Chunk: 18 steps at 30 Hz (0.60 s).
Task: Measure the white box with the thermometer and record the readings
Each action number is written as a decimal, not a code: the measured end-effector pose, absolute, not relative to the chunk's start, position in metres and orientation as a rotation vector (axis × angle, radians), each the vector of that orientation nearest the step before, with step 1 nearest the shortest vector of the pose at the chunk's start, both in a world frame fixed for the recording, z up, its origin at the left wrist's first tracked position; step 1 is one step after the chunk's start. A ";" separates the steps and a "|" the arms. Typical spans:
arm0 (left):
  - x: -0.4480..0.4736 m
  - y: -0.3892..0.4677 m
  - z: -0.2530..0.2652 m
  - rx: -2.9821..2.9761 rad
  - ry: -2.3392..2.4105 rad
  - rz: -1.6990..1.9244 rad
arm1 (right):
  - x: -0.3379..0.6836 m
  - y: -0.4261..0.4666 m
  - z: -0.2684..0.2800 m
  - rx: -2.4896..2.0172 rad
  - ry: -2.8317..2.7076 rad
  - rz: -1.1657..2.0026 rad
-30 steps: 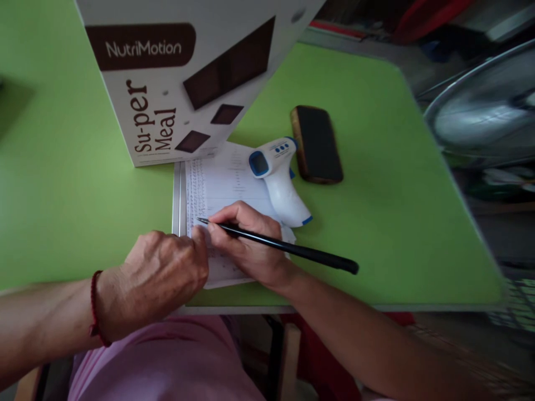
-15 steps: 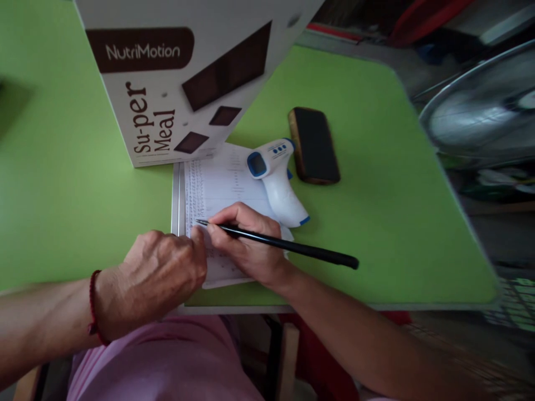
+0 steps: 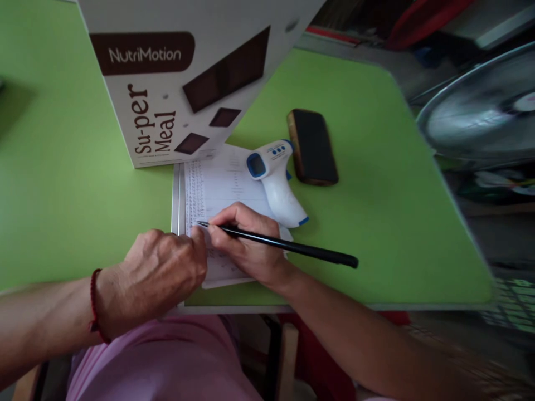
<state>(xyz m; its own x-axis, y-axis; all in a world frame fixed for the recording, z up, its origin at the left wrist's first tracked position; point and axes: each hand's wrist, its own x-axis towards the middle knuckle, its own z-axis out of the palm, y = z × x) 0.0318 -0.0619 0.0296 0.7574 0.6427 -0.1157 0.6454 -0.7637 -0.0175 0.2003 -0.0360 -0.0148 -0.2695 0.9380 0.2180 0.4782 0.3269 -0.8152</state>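
Observation:
My right hand (image 3: 248,239) grips a slim black pen (image 3: 288,244), its tip touching the handwritten sheet of paper (image 3: 217,184). Beside the tip, my left hand (image 3: 165,259) lies on the lower left of the sheet, closed, with fingers curled under and one fingertip extended near the pen point. Its palm side is hidden. Just beyond my right hand, a white and blue infrared thermometer (image 3: 278,189) lies on the paper's right part. Rows of small handwriting fill the sheet's left side, too fine to read.
A large white NutriMotion box (image 3: 150,106) stands at the paper's far edge. A dark phone (image 3: 313,146) lies right of the thermometer on the green table (image 3: 397,223). Off the table's right side is a round metallic object, possibly a fan (image 3: 472,111).
The camera view has shifted very slightly. Both hands and the pen keep almost the same place on the paper.

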 end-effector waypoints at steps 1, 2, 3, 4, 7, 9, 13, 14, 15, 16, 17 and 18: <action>0.031 -0.062 0.028 2.932 1.069 -0.149 | 0.200 -0.036 -0.015 -1.255 -1.883 0.821; 0.031 -0.062 0.027 2.939 1.074 -0.117 | 0.200 -0.036 -0.015 -1.262 -1.881 0.820; 0.031 -0.063 0.025 2.941 1.080 -0.089 | 0.201 -0.036 -0.015 -1.270 -1.879 0.819; 0.030 -0.063 0.024 2.942 1.087 -0.069 | 0.201 -0.036 -0.016 -1.278 -1.877 0.819; 0.031 -0.062 0.021 2.940 1.100 -0.066 | 0.201 -0.037 -0.017 -1.293 -1.880 0.795; 0.031 -0.062 0.021 2.933 1.104 -0.075 | 0.201 -0.036 -0.017 -1.292 -1.882 0.768; 0.031 -0.062 0.021 2.935 1.115 -0.051 | 0.202 -0.036 -0.017 -1.268 -1.889 0.739; 0.030 -0.063 0.021 2.941 1.117 -0.041 | 0.202 -0.036 -0.017 -1.272 -1.884 0.727; 0.030 -0.064 0.020 2.948 1.121 -0.028 | 0.201 -0.036 -0.017 -1.279 -1.878 0.715; 0.030 -0.064 0.019 2.950 1.127 -0.017 | 0.201 -0.036 -0.017 -1.288 -1.872 0.704; 0.030 -0.065 0.019 2.948 1.138 -0.003 | 0.201 -0.036 -0.017 -1.300 -1.867 0.697; 0.030 -0.065 0.018 2.945 1.147 0.008 | 0.201 -0.036 -0.017 -1.309 -1.867 0.695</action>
<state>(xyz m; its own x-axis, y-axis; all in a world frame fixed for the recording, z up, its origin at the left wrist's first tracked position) 0.0298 -0.0653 0.0183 0.7367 0.6761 0.0113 0.6762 -0.7366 -0.0154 0.2006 -0.0365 -0.0168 -0.2055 0.9428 0.2625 0.5419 0.3329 -0.7717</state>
